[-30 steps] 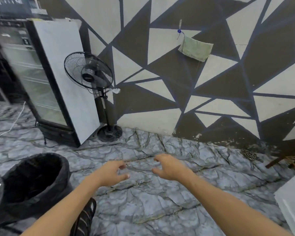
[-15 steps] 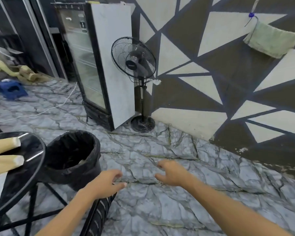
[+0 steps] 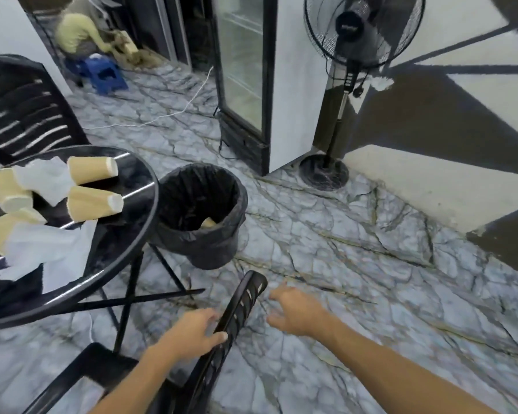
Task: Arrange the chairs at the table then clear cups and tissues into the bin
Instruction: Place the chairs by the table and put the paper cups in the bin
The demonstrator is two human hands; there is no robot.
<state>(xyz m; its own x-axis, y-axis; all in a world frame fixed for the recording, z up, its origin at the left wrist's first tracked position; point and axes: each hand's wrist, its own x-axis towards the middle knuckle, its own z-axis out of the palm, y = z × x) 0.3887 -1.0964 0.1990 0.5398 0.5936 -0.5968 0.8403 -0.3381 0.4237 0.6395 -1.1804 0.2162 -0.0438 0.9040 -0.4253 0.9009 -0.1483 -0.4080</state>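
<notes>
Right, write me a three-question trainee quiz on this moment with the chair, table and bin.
1. True or false: the tan paper cups on the round black glass table stand upright.
2. Which hand touches the black slatted plastic chair back: A the left hand, B the right hand, C both?
3. Fill in: the black-bagged round bin stands on the marble-patterned floor beside the ____.

Key: 1 false, they lie on their sides among white tissues. 2 A; the right hand hovers open just off the chair. 3 table.
</notes>
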